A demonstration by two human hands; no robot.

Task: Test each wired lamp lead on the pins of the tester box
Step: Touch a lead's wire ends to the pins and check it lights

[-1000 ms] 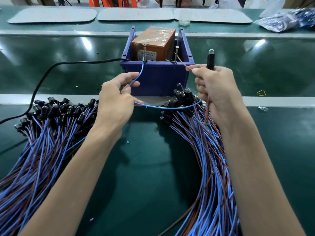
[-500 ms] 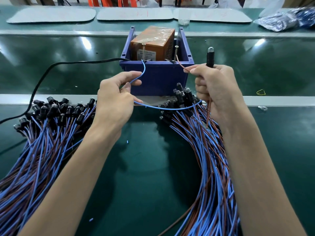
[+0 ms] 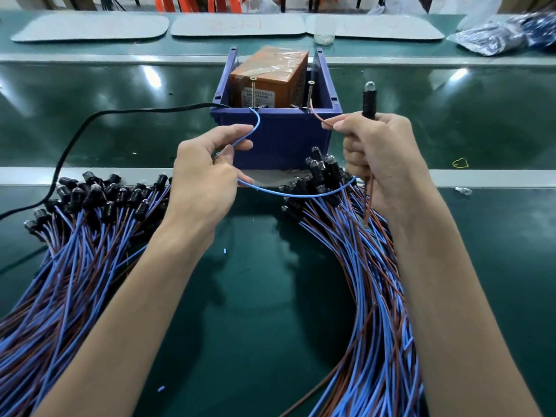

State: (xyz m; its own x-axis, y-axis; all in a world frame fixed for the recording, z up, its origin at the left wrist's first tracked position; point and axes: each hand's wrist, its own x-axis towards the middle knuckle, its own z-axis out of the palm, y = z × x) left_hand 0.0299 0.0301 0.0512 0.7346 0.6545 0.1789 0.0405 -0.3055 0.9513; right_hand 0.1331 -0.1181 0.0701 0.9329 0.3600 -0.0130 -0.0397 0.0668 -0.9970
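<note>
An orange tester box (image 3: 270, 76) sits in a blue bin (image 3: 276, 136), with two upright screw pins: left pin (image 3: 253, 91), right pin (image 3: 310, 93). My left hand (image 3: 204, 182) pinches the blue wire (image 3: 255, 124), whose tip reaches the foot of the left pin. My right hand (image 3: 379, 158) holds a black lamp holder (image 3: 369, 100) upright and pinches its brown wire (image 3: 319, 117), whose end touches the base of the right pin. The bulb looks unlit.
Two large bundles of blue and brown lamp leads lie on the green bench, one at left (image 3: 75, 236), one at right (image 3: 361, 266). A black power cord (image 3: 90, 121) runs from the bin to the left. White mats (image 3: 90, 27) lie at the back.
Both hands have shifted slightly toward the box. The two wire ends now sit lower, at the feet of the pins.
</note>
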